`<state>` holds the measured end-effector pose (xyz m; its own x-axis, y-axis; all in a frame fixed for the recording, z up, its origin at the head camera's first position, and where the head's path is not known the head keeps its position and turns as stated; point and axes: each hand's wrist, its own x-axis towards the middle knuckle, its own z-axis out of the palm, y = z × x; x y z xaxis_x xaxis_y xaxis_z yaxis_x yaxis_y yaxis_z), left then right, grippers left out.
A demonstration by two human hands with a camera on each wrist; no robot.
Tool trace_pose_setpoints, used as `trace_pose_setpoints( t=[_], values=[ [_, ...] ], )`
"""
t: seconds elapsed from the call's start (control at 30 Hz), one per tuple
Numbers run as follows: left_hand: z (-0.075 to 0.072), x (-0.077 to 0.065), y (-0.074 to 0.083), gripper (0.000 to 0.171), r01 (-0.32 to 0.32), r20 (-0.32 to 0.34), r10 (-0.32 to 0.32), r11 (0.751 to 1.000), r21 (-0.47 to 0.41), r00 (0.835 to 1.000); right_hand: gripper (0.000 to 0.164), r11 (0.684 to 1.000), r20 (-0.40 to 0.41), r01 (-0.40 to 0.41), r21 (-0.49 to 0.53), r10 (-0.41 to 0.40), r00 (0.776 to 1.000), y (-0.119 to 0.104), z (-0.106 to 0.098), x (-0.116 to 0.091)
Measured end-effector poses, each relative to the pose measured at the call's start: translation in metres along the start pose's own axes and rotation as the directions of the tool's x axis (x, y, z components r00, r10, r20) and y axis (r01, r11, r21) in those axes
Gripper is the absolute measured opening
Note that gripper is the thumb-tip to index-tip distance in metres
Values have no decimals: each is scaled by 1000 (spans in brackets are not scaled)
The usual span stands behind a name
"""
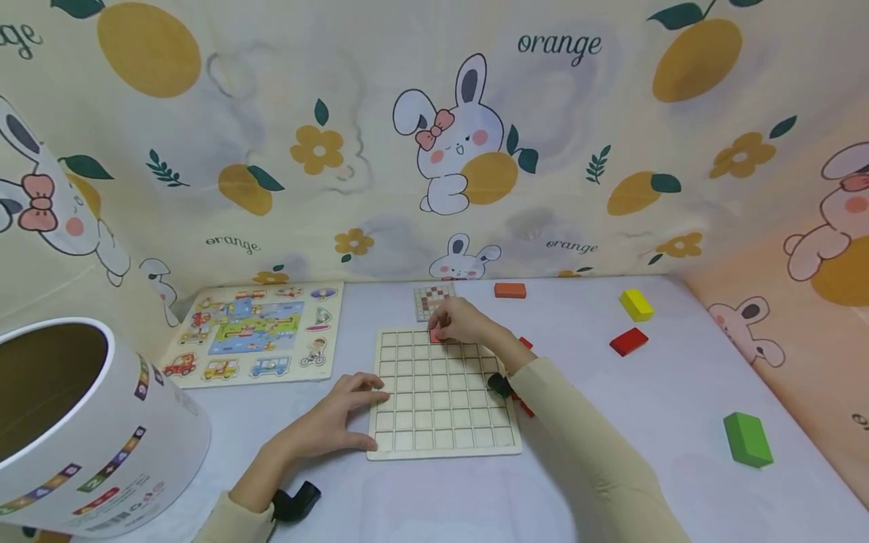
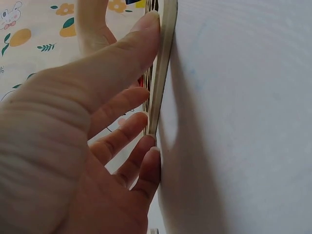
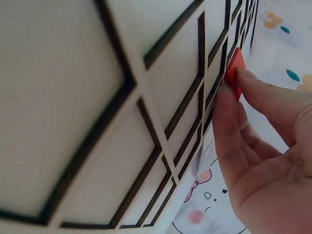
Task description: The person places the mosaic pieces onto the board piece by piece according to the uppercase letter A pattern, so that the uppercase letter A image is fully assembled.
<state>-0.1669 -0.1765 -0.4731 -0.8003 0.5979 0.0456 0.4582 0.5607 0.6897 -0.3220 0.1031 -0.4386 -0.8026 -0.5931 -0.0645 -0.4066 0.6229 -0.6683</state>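
A pale wooden grid board [image 1: 441,400] lies flat on the white table, its square cells bare apart from the far edge. There my right hand [image 1: 465,320] pinches a thin red square tile [image 3: 236,70] between thumb and fingertips, right at the far row of cells. My left hand [image 1: 333,415] rests at the board's left side with fingers spread; the fingertips and thumb [image 2: 146,36] touch its edge. A small pattern card [image 1: 424,300] with coloured squares lies just beyond the board, partly covered by the right hand.
A large white tub [image 1: 136,452] stands at left, before a vehicle picture puzzle [image 1: 319,358]. Orange [image 1: 510,290], yellow [image 1: 636,305], red [image 1: 629,342] and green [image 1: 747,440] blocks lie to the right. Red pieces [image 1: 526,342] beside the board are partly hidden by the right arm.
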Motion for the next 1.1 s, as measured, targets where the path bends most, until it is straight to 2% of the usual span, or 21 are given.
trace_pose_setpoints(
  t=[0.13, 0.23, 0.3, 0.37, 0.43, 0.57, 0.63, 0.73, 0.87, 1.1],
  values=[
    [0, 0, -2, 72, 9, -2, -9, 1000, 0, 1000, 6, 999, -11, -10, -52, 9, 1000, -1, 1, 1],
    [0, 0, -3, 72, 14, -1, -14, 1000, -6, 1000, 5, 990, -15, -31, -137, 29, 999, -3, 0, 0],
    [0, 0, -3, 71, 11, -1, -11, 1000, -12, 1000, 10, 986, -21, -43, -158, 40, 999, -4, -3, -4],
    [0, 1, -3, 71, 6, -1, -6, 1000, -15, 1000, 17, 990, -33, -40, -135, 36, 999, -3, -9, -10],
    [1, 2, -3, 70, -1, -2, 1, 1000, -17, 1000, 23, 997, -42, -9, -70, 6, 999, 3, -18, -19],
    [1, 3, -1, 70, -1, -1, 1, 1000, -16, 1000, 24, 998, -34, 39, 53, -37, 999, 27, -44, -46],
    [1, 4, 0, 70, 3, 0, -3, 1000, -18, 1000, 23, 997, -27, 20, 70, -18, 999, 43, -57, -62],
    [1, 4, 0, 70, 1, 4, -1, 1000, -14, 1000, 25, 995, -25, -58, 80, 61, 998, 66, -69, -88],
    [1, 4, 0, 69, -3, 4, 3, 1000, -5, 1000, 30, 988, -11, -131, 79, 133, 991, 90, -72, -110],
    [-1, 0, -1, 70, 5, -4, -5, 1000, -11, 1000, 21, 996, -26, -77, 38, 78, 997, 99, -63, -116]
  ],
)
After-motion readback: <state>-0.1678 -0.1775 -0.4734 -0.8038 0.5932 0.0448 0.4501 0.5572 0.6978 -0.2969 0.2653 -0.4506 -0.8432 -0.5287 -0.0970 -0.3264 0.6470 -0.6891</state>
